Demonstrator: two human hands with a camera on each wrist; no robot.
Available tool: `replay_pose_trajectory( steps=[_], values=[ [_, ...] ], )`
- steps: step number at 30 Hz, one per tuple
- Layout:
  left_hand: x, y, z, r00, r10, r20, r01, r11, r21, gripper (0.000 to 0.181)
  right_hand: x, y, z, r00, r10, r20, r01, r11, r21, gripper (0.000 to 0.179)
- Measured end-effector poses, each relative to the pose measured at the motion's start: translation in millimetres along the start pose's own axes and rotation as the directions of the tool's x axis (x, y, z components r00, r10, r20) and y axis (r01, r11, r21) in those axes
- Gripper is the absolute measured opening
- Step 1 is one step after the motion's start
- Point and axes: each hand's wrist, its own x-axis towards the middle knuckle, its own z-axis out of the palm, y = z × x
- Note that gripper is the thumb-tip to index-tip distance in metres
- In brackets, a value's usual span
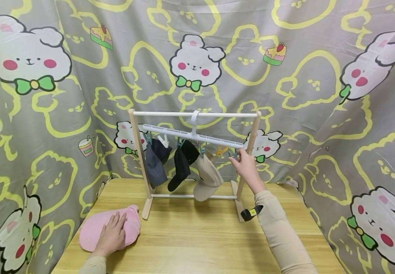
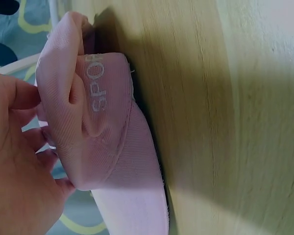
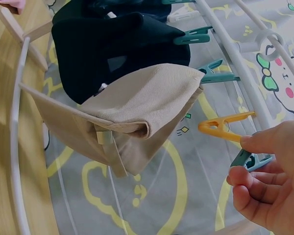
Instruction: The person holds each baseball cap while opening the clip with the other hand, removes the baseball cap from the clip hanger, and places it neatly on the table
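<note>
My left hand [image 1: 113, 233] rests on a pink cap [image 1: 91, 232] lying on the table, its fingertips against the crown in the left wrist view. Letters are stitched on the pink cap's band [image 2: 95, 83]. At the right end of a white clip hanger [image 1: 170, 131], my right hand [image 1: 247, 167] pinches a dark teal clothespin [image 3: 242, 159] between thumb and fingers. Beside it hangs a yellow clothespin [image 3: 220, 127] with nothing in it. A beige cap [image 1: 208, 175], a black cap [image 1: 182, 163] and a dark grey-blue cap [image 1: 155, 163] hang from other clips.
The hanger hooks over the top bar [image 1: 231, 114] of a wooden rack [image 1: 137, 152] and tilts down to the right. An unused white clothespin [image 1: 163, 140] hangs near the left cap. A patterned curtain [image 1: 252, 76] surrounds the wooden table [image 1: 197, 236].
</note>
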Motion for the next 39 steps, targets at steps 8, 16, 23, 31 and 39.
replay_pose_trajectory(
  steps=[8, 16, 23, 31, 39],
  values=[
    [-0.3, 0.9, 0.2, 1.000, -0.013, -0.019, 0.012, 1.000, -0.014, 0.049, 1.7, -0.3, 0.0, 1.000, 0.002, -0.016, -0.002, 1.000, -0.010, 0.033],
    [-0.5, 8.4, -2.0, 0.997, -0.055, -0.056, 0.053, 0.998, -0.029, 0.052, 3.6, 2.4, 0.1, 0.999, 0.006, -0.033, -0.006, 1.000, 0.008, 0.030],
    [1.9, 23.7, -9.3, 0.994, -0.088, -0.065, 0.084, 0.994, -0.068, 0.052, 2.4, 2.3, -1.7, 0.998, 0.007, -0.065, -0.003, 0.998, 0.057, 0.029],
    [9.0, 39.9, -8.4, 0.985, -0.020, -0.173, 0.008, 0.997, -0.070, 0.045, 1.2, 2.7, -4.0, 0.996, -0.013, -0.092, 0.019, 0.998, 0.066, 0.027],
    [13.3, 55.6, -9.7, 0.986, -0.007, -0.169, -0.008, 0.996, -0.086, 0.046, 2.3, 4.5, -3.7, 0.993, -0.010, -0.116, 0.016, 0.999, 0.048, 0.027]
  ],
)
